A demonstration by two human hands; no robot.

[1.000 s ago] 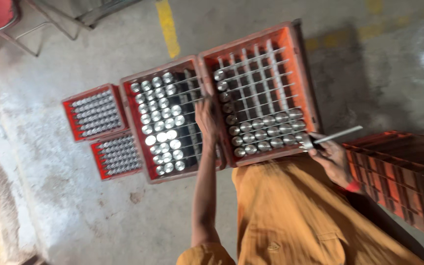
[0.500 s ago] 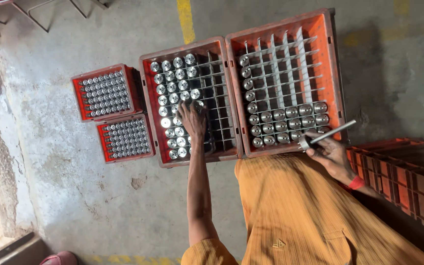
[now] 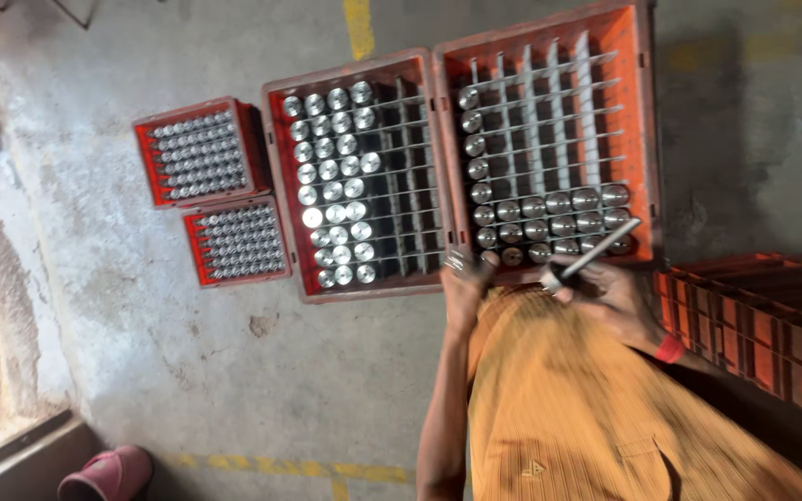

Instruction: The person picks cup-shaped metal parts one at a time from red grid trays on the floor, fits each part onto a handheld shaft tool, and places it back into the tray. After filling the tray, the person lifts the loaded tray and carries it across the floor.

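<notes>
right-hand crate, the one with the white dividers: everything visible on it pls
The large orange plastic crate with a white divider grid sits flat on the grey concrete floor, side by side with a matching crate. Most cells are empty; shiny round metal cylinders fill its left column and the nearest rows. The left hand is at its near edge; the right hand holds a thin metal rod over it.

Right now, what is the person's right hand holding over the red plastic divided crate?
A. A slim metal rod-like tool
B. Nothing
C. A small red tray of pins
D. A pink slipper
A. The right hand grips a slim metal rod-like tool that slants up over the near edge of the red plastic divided crate, above its rows of shiny metal cylinders.
</notes>
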